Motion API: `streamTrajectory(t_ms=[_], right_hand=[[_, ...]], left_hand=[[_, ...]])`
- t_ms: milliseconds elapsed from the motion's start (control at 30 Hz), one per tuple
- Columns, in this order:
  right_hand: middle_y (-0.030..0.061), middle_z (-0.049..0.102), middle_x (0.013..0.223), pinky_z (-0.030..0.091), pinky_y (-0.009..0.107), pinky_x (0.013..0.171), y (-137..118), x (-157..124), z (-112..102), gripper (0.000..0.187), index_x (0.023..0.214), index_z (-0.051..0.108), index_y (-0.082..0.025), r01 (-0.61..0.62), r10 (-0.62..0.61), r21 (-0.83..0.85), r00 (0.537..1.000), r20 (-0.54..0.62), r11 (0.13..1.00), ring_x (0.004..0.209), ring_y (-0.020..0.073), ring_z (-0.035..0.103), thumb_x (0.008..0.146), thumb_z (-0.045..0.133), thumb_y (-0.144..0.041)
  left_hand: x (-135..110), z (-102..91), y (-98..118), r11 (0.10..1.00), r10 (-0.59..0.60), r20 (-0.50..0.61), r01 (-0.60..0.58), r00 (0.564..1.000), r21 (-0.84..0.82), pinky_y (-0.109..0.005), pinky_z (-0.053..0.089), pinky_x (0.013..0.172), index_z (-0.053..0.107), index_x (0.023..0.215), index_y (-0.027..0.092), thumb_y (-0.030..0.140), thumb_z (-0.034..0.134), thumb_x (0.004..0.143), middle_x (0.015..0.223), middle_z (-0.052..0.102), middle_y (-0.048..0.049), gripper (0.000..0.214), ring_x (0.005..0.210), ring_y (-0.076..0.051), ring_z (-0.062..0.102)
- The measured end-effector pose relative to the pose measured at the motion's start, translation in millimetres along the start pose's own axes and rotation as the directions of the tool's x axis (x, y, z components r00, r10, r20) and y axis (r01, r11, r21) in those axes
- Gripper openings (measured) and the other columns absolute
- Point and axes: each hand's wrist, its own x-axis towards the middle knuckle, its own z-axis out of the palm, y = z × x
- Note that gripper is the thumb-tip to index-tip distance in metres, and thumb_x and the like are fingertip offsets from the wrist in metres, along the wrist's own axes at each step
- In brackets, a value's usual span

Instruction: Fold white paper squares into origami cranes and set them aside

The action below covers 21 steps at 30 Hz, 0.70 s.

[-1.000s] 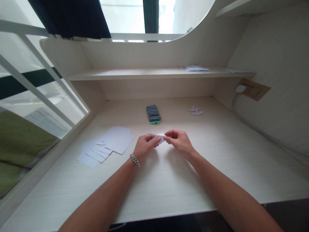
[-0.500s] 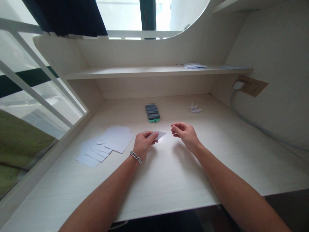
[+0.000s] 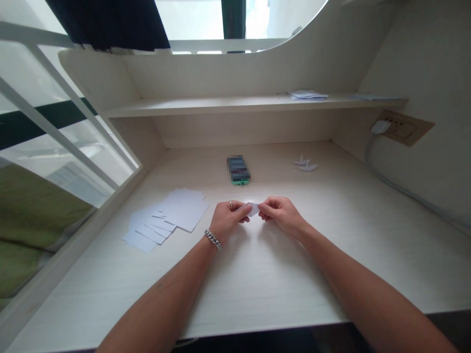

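A small folded piece of white paper [image 3: 252, 210] is held just above the desk between both hands. My left hand [image 3: 231, 215], with a ring and a chain bracelet on the wrist, pinches its left part between thumb and fingers. At its right tip, my right hand [image 3: 278, 213] has thumb and forefinger closed on the paper. Fingers cover both ends of the folded piece. Left of my hands, several loose white paper sheets [image 3: 186, 208] lie overlapping. Folded white paper figures [image 3: 305, 164] rest at the back right, apart from my hands.
A dark object with a green end [image 3: 239, 170], its face pixelated, lies on the desk [image 3: 235, 289] behind my hands. Above the back runs a shelf [image 3: 221, 105] bearing a paper stack [image 3: 308, 95]. A cable [image 3: 405, 192] hangs from the socket [image 3: 406, 127] at right. White rails border the left.
My right hand has come in from the right and closed on the tip of the folded paper. My left hand keeps its hold. The camera view has shifted slightly.
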Motion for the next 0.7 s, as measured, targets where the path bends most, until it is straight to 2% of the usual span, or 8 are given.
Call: streamTrajectory(t_ms=[267,600,700], right_hand=[[0.0041,0.066,0.064,0.045,0.027,0.057,5.8,0.1,-0.4,0.030,0.068,0.065,-0.015,0.065,-0.067,-0.056,0.997,-0.025,0.996,0.058,0.0138,0.057,0.076,0.069,-0.044],[0.0046,0.066,0.063,0.046,0.026,0.057,-0.1,-0.8,-0.3,0.036,0.068,0.066,-0.014,0.034,-0.034,-0.019,0.999,-0.005,0.999,0.057,0.0132,0.057,0.074,0.069,-0.049],[0.0040,0.066,0.066,0.047,0.026,0.056,-3.0,-2.5,1.5,0.035,0.073,0.066,-0.014,0.034,-0.034,-0.033,0.999,0.024,0.999,0.060,0.0142,0.059,0.074,0.070,-0.049]], left_hand=[[-1.7,2.4,-4.3,1.000,-0.003,-0.030,0.004,1.000,0.009,-0.022,0.047,0.052,0.071,0.067,0.012,0.036,0.080,0.064,0.057,0.067,-0.0032,0.025,0.052,-0.011,0.060],[-3.1,-1.5,1.8,1.000,-0.001,0.007,0.001,1.000,0.027,-0.021,0.046,0.050,0.072,0.068,0.011,0.038,0.080,0.064,0.055,0.067,-0.0038,0.028,0.050,-0.011,0.059],[-4.6,-0.8,4.3,0.999,0.005,0.028,-0.006,1.000,0.037,-0.022,0.045,0.049,0.071,0.065,0.011,0.040,0.080,0.063,0.053,0.066,-0.0037,0.030,0.048,-0.011,0.058]])
